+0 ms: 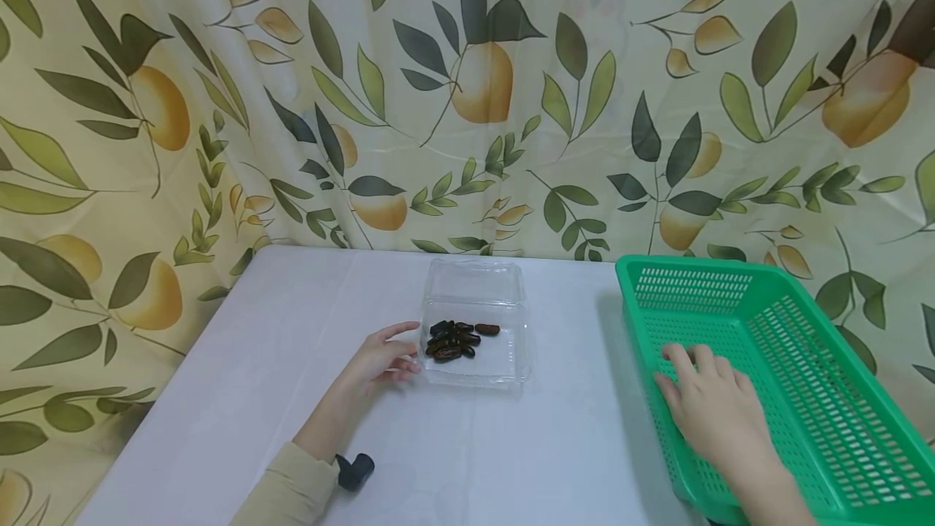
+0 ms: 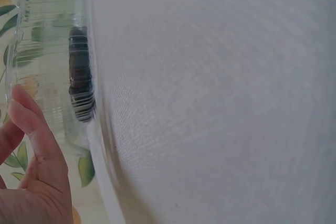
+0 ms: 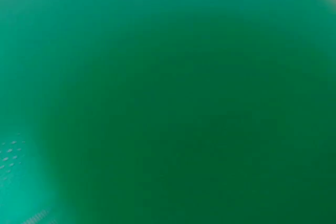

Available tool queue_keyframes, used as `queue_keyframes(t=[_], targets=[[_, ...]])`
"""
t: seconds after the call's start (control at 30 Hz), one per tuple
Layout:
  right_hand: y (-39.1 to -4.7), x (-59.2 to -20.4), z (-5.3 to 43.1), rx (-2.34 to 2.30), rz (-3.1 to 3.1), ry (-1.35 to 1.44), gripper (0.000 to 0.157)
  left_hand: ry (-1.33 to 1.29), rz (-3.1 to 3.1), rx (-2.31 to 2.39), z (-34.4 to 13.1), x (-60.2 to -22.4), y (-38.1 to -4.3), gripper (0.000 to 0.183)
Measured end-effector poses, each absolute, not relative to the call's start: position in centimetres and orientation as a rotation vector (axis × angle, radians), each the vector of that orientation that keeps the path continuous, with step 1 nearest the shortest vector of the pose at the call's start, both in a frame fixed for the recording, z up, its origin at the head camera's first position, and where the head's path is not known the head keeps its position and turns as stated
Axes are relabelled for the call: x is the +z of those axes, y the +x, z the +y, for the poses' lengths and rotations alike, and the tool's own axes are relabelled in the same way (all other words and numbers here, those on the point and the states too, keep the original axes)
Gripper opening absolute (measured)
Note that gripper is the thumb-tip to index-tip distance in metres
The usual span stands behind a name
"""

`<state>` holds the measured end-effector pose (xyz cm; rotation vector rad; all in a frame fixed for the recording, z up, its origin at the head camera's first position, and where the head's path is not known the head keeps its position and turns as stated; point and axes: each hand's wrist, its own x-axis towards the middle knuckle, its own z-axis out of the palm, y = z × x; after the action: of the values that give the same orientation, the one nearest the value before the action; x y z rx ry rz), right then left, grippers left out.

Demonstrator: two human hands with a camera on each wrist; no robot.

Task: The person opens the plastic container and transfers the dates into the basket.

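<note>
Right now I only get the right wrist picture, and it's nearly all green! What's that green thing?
Observer: It's a big plastic basket with rows of holes, and in the head view it's to the right of a clear box.
Operator: Ooh, is there anything in the clear box?
Observer: Yes, a bunch of small, dark, shiny pieces, maybe dates, gathered toward the left side of the box.
Operator: Is its lid shut?
Observer: No, the lid is open, folded back on the far side.
</note>
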<state>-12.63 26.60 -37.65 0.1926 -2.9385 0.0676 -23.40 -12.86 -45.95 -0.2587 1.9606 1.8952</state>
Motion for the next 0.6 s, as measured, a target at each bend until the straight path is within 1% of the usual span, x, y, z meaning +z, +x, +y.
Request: queue_keyframes(t=[0.3,0.6], targets=[[-13.0,-37.1,23.0,0.167,-2.832,0.216,0.033,-0.266,1.95,1.904,-12.8,-46.0,-23.4,0.046],[-14.0,-37.6,19.8,0.295,-2.807,0.226,0.032,-0.245,1.945,1.904,-12.8,-46.0,-23.4,0.047]])
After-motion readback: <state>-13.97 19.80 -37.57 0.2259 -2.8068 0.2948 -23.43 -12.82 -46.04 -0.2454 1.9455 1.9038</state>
